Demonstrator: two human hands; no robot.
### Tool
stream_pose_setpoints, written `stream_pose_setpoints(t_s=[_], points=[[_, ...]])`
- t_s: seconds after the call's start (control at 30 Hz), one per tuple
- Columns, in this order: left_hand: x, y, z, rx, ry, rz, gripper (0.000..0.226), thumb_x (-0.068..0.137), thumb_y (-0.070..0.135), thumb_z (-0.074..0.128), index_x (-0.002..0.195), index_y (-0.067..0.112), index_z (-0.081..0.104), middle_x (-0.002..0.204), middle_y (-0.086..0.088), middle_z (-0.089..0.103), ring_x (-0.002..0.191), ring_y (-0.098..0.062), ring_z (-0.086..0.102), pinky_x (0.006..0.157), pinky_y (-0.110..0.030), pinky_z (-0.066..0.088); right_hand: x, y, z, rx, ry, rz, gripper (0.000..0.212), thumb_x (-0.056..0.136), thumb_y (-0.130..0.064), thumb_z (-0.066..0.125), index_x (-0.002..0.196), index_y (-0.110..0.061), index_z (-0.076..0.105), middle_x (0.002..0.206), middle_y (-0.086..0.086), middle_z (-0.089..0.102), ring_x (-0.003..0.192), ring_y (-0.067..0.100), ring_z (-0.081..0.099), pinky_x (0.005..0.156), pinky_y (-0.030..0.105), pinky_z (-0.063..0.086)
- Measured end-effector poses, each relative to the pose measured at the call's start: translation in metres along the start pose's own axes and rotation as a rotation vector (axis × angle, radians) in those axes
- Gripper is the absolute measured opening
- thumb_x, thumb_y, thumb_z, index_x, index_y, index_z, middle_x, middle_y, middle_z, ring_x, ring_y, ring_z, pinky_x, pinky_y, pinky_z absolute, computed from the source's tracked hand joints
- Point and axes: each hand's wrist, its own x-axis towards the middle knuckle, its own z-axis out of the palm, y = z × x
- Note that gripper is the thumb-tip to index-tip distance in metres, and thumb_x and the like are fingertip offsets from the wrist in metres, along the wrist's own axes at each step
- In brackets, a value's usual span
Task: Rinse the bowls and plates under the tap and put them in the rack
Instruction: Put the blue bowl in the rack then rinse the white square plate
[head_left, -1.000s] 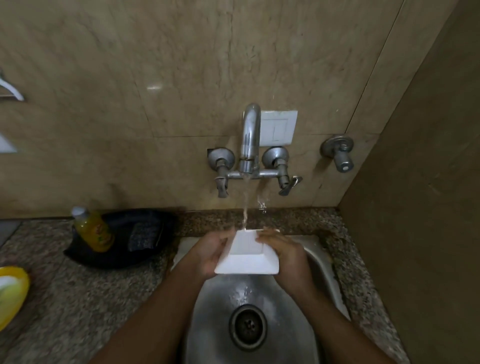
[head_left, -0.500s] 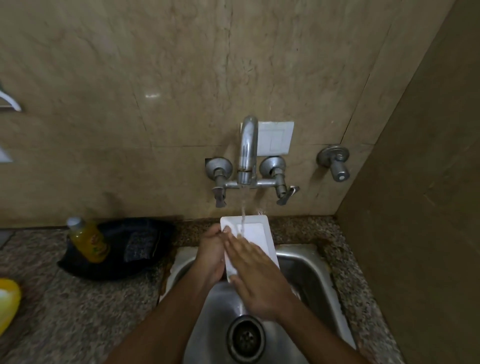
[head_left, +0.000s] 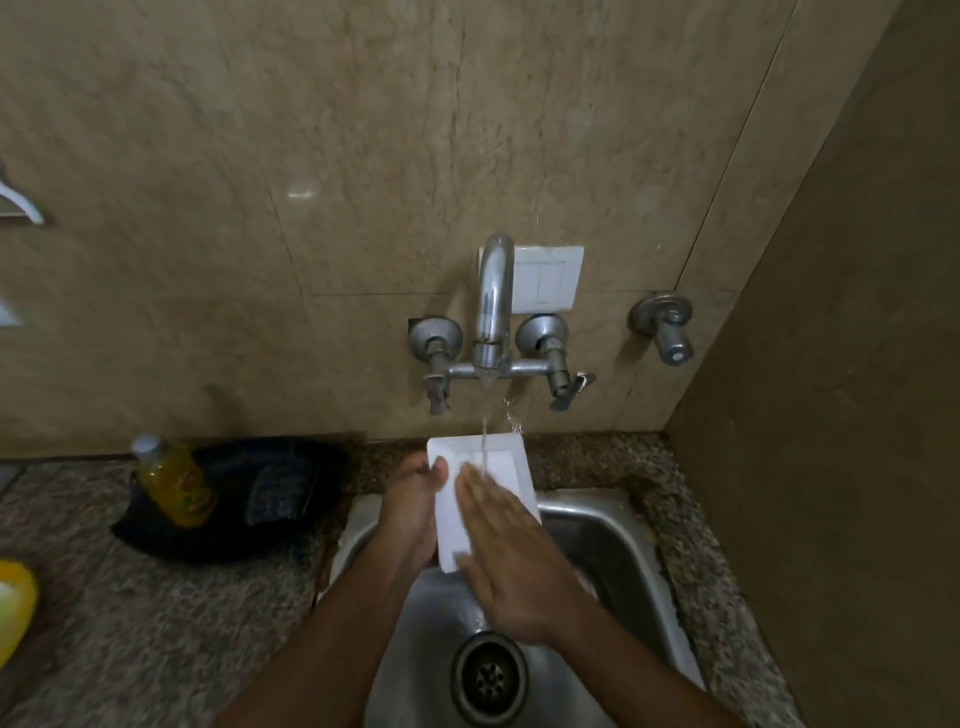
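Left hand (head_left: 410, 506): I see it gripping the white plate's (head_left: 501, 462) left edge.
Right hand (head_left: 511, 551): fingers flat on plate.
Tap (head_left: 493, 306): running.

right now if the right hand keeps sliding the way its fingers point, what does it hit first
The right hand lies flat on the white plate, fingers pointing up toward the wall. Going on, the fingertips would first meet the water stream falling on the plate, then probably the plate's far rim; depth beyond that is unclear.
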Motion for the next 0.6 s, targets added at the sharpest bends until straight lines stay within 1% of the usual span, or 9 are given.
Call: stream_pose_setpoints(t_s=[0.07, 0.13, 0.2, 0.27, 0.37, 0.43, 0.5, 0.53, 0.6], points=[[-0.001, 0.000, 0.002, 0.000, -0.009, 0.000, 0.022, 0.099, 0.009, 0.049, 0.114, 0.003, 0.064, 0.110, -0.022, 0.070, 0.102, -0.041, 0.067, 0.092, -0.058, 0.052, 0.001, 0.008, -0.001, -0.027, 0.029, 0.041, 0.068, 0.103, -0.046, 0.021, 0.157, -0.017, -0.008, 0.164, -0.003, -0.017, 0.149, 0.007, -0.018, 0.124, 0.036, 0.001], [-0.002, 0.003, 0.006, -0.005, -0.009, 0.005, 0.021, 0.098, 0.007, 0.050, 0.112, 0.004, 0.065, 0.110, -0.022, 0.070, 0.102, -0.041, 0.066, 0.092, -0.056, 0.052, 0.006, 0.005, 0.000, -0.021, 0.075, 0.113, 0.069, 0.102, -0.047, 0.020, 0.157, -0.015, -0.009, 0.163, 0.000, -0.019, 0.149, 0.010, -0.020, 0.124, 0.036, -0.002], [0.000, 0.007, 0.005, -0.005, 0.022, 0.010, 0.019, 0.098, 0.009, 0.051, 0.108, 0.005, 0.066, 0.108, -0.022, 0.071, 0.100, -0.041, 0.068, 0.091, -0.055, 0.054, 0.001, -0.002, 0.003, -0.016, 0.048, 0.036, 0.070, 0.103, -0.044, 0.024, 0.157, -0.013, -0.008, 0.163, 0.002, -0.018, 0.149, 0.011, -0.020, 0.123, 0.032, -0.005], [0.001, 0.007, 0.002, -0.024, 0.031, 0.014, 0.019, 0.099, 0.010, 0.050, 0.109, 0.005, 0.065, 0.107, -0.022, 0.071, 0.096, -0.039, 0.068, 0.086, -0.053, 0.055, -0.007, 0.001, 0.002, -0.052, 0.032, -0.042, 0.067, 0.105, -0.042, 0.028, 0.158, -0.015, -0.003, 0.164, -0.001, -0.014, 0.150, 0.008, -0.014, 0.123, 0.031, -0.001], [-0.001, 0.012, 0.007, -0.036, 0.036, 0.026, 0.018, 0.099, 0.008, 0.050, 0.107, 0.005, 0.066, 0.103, -0.020, 0.071, 0.091, -0.036, 0.068, 0.081, -0.048, 0.057, -0.004, 0.000, 0.003, -0.052, 0.105, 0.041, 0.069, 0.103, -0.041, 0.030, 0.158, -0.013, 0.000, 0.165, 0.002, -0.009, 0.152, 0.011, -0.010, 0.123, 0.034, 0.002], [0.001, 0.014, 0.006, -0.015, 0.044, 0.036, 0.018, 0.099, 0.011, 0.051, 0.106, 0.006, 0.067, 0.105, -0.019, 0.071, 0.094, -0.037, 0.069, 0.085, -0.051, 0.056, -0.009, -0.006, 0.008, -0.003, 0.085, 0.018, 0.072, 0.101, -0.041, 0.032, 0.158, -0.013, -0.002, 0.165, 0.002, -0.010, 0.151, 0.012, -0.011, 0.124, 0.034, 0.001], [0.002, 0.012, 0.002, 0.008, 0.055, 0.037, 0.019, 0.099, 0.013, 0.051, 0.110, 0.008, 0.067, 0.107, -0.016, 0.072, 0.098, -0.037, 0.068, 0.089, -0.055, 0.054, -0.013, -0.001, 0.004, -0.023, 0.029, -0.028, 0.071, 0.102, -0.043, 0.030, 0.158, -0.018, -0.004, 0.164, -0.004, -0.014, 0.150, 0.008, -0.014, 0.124, 0.034, 0.003], [0.001, 0.009, 0.003, 0.018, 0.045, 0.029, 0.020, 0.099, 0.013, 0.051, 0.111, 0.009, 0.066, 0.109, -0.016, 0.071, 0.100, -0.037, 0.068, 0.090, -0.057, 0.054, -0.010, 0.005, 0.002, -0.034, 0.045, -0.010, 0.069, 0.103, -0.044, 0.028, 0.158, -0.019, -0.005, 0.164, -0.006, -0.016, 0.150, 0.007, -0.015, 0.124, 0.035, 0.003], [-0.002, 0.005, 0.007, 0.015, 0.006, 0.027, 0.021, 0.098, 0.010, 0.050, 0.112, 0.007, 0.066, 0.112, -0.019, 0.071, 0.102, -0.039, 0.067, 0.092, -0.057, 0.052, 0.003, 0.005, -0.003, -0.014, 0.132, 0.112, 0.070, 0.103, -0.046, 0.026, 0.157, -0.018, -0.008, 0.163, -0.004, -0.018, 0.150, 0.009, -0.018, 0.123, 0.035, -0.002]])
